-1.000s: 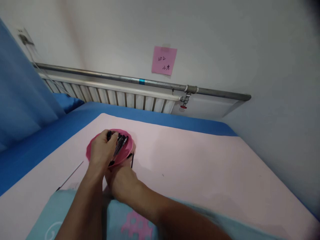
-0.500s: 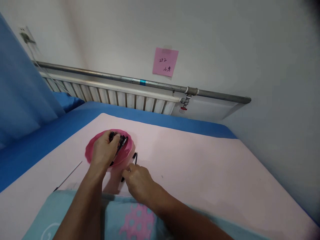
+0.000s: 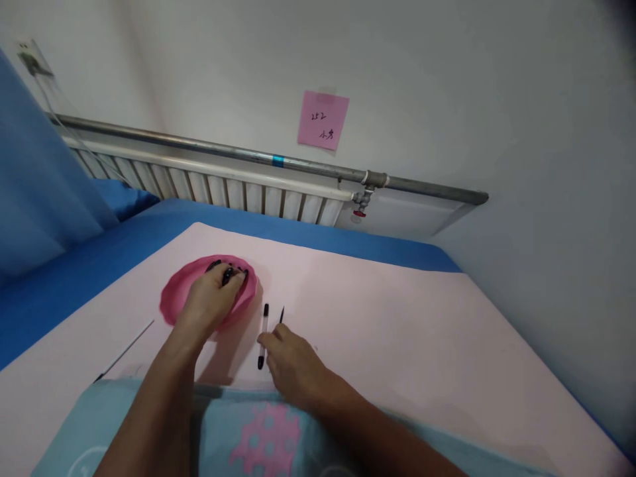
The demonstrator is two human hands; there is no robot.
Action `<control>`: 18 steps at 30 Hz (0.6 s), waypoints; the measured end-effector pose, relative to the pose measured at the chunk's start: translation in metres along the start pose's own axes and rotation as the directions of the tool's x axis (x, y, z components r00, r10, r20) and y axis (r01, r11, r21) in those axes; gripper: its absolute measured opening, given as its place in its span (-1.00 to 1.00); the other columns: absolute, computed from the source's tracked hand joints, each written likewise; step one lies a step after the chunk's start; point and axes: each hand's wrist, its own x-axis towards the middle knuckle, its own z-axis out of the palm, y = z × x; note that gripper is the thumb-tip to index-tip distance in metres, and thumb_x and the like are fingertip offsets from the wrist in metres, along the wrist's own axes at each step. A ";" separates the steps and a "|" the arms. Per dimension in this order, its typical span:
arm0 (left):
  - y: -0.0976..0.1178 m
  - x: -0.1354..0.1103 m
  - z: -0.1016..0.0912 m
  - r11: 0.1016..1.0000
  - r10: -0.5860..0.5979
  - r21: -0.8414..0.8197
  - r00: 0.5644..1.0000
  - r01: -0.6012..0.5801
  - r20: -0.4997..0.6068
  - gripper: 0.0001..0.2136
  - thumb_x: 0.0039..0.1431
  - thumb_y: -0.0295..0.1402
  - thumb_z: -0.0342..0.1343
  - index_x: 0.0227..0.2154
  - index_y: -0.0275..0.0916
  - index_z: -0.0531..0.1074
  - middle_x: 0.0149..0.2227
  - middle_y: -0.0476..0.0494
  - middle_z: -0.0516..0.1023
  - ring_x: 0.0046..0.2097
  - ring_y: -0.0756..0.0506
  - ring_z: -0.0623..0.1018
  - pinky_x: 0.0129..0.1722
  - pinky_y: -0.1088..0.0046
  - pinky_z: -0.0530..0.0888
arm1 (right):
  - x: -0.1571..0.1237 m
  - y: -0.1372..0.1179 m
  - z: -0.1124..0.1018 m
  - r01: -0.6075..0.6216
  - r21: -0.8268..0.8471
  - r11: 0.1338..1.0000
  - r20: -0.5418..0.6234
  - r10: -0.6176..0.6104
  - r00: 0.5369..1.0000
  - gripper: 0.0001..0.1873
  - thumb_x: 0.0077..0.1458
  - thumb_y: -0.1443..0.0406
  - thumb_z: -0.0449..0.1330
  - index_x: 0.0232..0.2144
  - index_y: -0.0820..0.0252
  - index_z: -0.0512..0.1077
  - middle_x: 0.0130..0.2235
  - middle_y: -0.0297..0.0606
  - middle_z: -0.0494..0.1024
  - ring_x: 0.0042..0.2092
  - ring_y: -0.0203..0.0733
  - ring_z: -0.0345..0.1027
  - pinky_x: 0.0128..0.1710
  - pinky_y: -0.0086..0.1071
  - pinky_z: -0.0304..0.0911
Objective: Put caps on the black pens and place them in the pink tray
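Note:
My left hand reaches into the pink dish, its fingers closed on a black pen; more black pen parts lie around the fingertips, partly hidden. My right hand is closed over the mat, to the right of the dish. A slim, dark, pointed pen tip sticks out past its fingers; the rest is covered by the hand. Beside my right fingertips lies a clear pen with black ends. I cannot tell whether they touch it.
A thin white stick with a dark end lies on the pink mat at the left. A light blue cloth with a pink pattern is at the near edge. Behind stand a radiator and pipe; a blue curtain hangs left.
My right hand has moved right with the pointed pen, away from the clear pen, which now lies more exposed. My left hand stays in the dish, lower over the black pens.

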 end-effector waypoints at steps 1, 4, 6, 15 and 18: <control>0.002 -0.001 0.001 0.999 0.031 0.020 0.997 -0.033 0.068 -0.76 -0.01 -0.17 -0.10 -0.56 -0.19 0.35 -0.60 0.00 0.41 -0.52 -0.05 0.38 -0.52 0.46 0.21 | -0.001 0.003 -0.003 -0.038 0.011 0.999 0.003 0.038 0.999 -0.73 0.06 0.43 -0.07 -0.19 0.22 0.30 -0.26 -0.19 0.32 -0.32 -0.27 0.23 -0.39 -0.43 0.11; 0.009 -0.004 0.003 0.988 0.130 0.057 0.967 -0.146 0.219 -0.78 0.00 -0.24 -0.11 -0.63 -0.19 0.29 -0.61 0.01 0.38 -0.52 -0.03 0.35 -0.51 0.46 0.18 | -0.005 0.010 -0.009 -0.138 -0.004 0.990 0.014 0.138 0.990 -0.73 0.07 0.40 -0.07 -0.18 0.23 0.31 -0.23 -0.16 0.34 -0.28 -0.23 0.26 -0.33 -0.40 0.14; 0.013 -0.006 0.004 0.983 0.152 0.064 0.957 -0.173 0.248 -0.78 0.01 -0.26 -0.13 -0.64 -0.20 0.26 -0.60 0.01 0.38 -0.51 -0.02 0.34 -0.51 0.46 0.17 | -0.006 0.013 -0.012 -0.160 -0.035 0.986 0.012 0.161 0.987 -0.73 0.06 0.40 -0.05 -0.16 0.22 0.30 -0.21 -0.16 0.34 -0.27 -0.22 0.26 -0.33 -0.39 0.15; 0.007 -0.001 0.005 0.978 0.104 0.165 0.981 -0.132 0.165 -0.80 0.00 -0.26 -0.12 -0.59 -0.19 0.32 -0.54 -0.03 0.44 -0.50 -0.04 0.37 -0.50 0.45 0.18 | 0.002 0.010 -0.003 -0.044 -0.042 0.998 -0.020 0.043 0.999 -0.80 0.08 0.38 -0.03 -0.23 0.21 0.31 -0.22 -0.20 0.34 -0.21 -0.24 0.23 -0.27 -0.40 0.13; 0.006 -0.001 0.005 0.978 0.086 0.176 0.988 -0.109 0.131 -0.78 0.00 -0.24 -0.11 -0.56 -0.19 0.37 -0.52 -0.04 0.47 -0.49 -0.05 0.39 -0.51 0.46 0.19 | 0.009 0.007 0.000 0.014 -0.063 0.998 -0.042 -0.017 0.999 -0.80 0.08 0.39 -0.04 -0.22 0.21 0.29 -0.23 -0.19 0.33 -0.22 -0.23 0.20 -0.27 -0.39 0.13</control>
